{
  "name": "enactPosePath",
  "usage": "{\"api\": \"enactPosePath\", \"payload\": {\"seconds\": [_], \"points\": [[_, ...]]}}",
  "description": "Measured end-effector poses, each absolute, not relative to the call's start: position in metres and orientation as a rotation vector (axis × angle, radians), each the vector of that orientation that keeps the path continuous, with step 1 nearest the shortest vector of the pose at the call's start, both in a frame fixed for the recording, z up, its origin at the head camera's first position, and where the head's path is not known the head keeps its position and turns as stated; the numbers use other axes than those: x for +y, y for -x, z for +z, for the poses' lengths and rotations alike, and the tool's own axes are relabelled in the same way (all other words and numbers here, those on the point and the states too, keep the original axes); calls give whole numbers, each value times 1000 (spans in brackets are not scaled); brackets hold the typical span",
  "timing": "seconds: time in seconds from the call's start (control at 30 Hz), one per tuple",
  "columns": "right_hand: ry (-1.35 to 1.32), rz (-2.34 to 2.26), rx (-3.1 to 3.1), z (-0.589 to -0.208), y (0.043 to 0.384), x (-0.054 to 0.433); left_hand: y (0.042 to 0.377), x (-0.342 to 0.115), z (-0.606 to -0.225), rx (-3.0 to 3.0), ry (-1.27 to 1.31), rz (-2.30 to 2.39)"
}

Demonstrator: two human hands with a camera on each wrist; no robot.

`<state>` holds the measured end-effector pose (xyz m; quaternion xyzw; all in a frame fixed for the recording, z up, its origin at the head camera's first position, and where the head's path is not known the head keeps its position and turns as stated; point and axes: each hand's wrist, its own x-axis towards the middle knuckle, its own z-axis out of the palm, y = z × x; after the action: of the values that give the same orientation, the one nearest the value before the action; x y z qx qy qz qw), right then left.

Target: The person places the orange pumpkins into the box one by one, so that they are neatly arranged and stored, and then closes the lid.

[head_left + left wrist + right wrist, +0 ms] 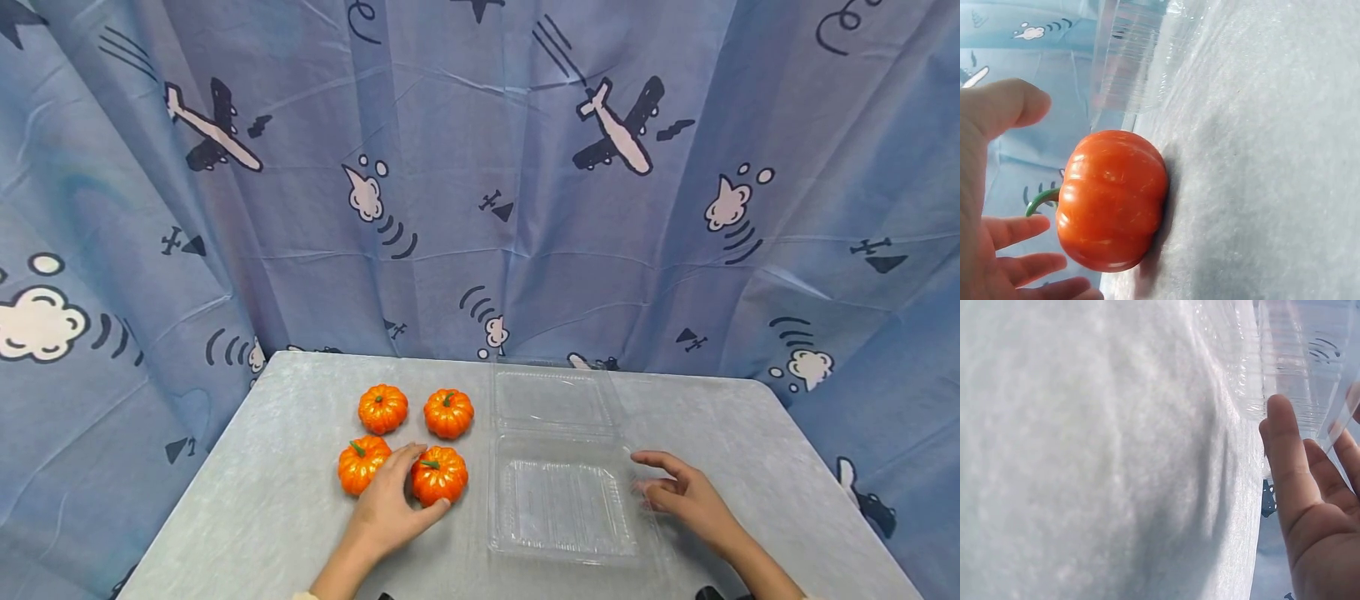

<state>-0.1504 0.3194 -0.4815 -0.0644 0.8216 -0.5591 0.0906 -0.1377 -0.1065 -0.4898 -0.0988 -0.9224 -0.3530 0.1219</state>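
Four small orange pumpkins with green stems are on the table. My left hand (390,510) spreads its thumb and fingers around the near right pumpkin (439,477). In the left wrist view a gap shows between the thumb and this pumpkin (1113,200), which sits on the table. To its right lies a clear plastic clamshell box (566,510), its lid (553,398) folded back flat behind it. At the box's right side is my right hand (686,500), fingers loosely bent and fingertips right at the rim. The clear wall overlaps some of those fingers in the right wrist view.
Beside the left hand sits the near left pumpkin (358,471). Behind stand the far left pumpkin (382,409) and the far right pumpkin (448,413). A blue curtain (450,125) with airplane prints hangs beyond the back edge of the pale table (262,492).
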Motion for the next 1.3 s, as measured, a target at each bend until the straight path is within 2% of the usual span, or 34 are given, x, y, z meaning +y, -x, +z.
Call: {"api": "enactPosePath", "payload": {"seconds": [1.3], "points": [[37,-1692,2401,-481,159,310,144,-98,-500,-2720,257,-1047]]}}
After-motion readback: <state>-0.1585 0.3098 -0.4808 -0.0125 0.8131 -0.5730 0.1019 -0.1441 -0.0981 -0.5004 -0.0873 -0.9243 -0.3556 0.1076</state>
